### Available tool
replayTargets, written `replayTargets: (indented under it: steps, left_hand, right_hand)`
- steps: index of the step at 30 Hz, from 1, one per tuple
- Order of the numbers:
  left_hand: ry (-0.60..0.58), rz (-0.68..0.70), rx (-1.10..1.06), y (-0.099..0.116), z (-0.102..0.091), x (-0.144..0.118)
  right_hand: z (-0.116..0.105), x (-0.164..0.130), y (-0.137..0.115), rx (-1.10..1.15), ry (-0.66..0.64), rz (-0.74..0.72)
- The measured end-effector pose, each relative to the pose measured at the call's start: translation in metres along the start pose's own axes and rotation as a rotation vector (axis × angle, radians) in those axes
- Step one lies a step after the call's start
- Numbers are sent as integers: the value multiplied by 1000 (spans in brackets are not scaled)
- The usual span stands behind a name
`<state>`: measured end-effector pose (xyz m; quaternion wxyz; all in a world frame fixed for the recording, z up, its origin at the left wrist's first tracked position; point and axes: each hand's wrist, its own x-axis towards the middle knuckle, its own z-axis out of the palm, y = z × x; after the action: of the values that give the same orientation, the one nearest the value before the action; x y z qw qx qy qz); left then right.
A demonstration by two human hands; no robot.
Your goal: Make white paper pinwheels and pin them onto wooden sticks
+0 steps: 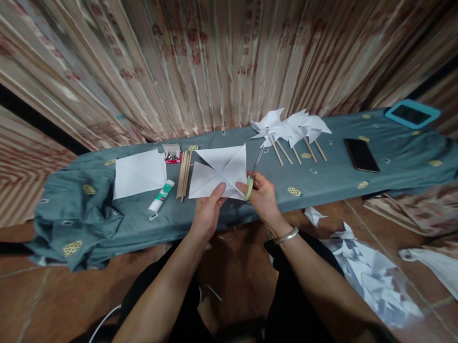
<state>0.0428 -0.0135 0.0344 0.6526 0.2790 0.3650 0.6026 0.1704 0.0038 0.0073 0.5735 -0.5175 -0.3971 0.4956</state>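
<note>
Head view: at mid-frame, a slit white sheet (230, 163) is pinched at its lower edge by the left hand (209, 209) and near its corner by the right hand (263, 195), where scissors (249, 189) are also gripped — cuts are best stopped short of the center.

We are holding slit paper (221, 180) above the near edge of the surface (329, 184), our left hand (208, 212) pinching it, our right hand (263, 194) gripping green-handled scissors (249, 189). Pinwheels (296, 129) are lying along the far edge; a blue-framed device (413, 113) is sitting at the far right corner.
</note>
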Motion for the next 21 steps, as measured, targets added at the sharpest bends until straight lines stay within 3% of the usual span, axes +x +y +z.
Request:
replayTargets:
  steps: [4, 9, 16, 21]
  left_hand:
    - [218, 49, -4, 7, 1, 8]
    - [297, 126, 54, 18, -12, 17]
    - [331, 256, 114, 40, -34, 20]
    - [351, 215, 109, 44, -38, 17]
  right_hand:
    - [6, -2, 2, -46, -51, 0]
    - [1, -9, -4, -66, -119, 25]
    - [-22, -31, -6, -280, -626, 142]
    - [-21, -42, -7, -309, -795, 240]
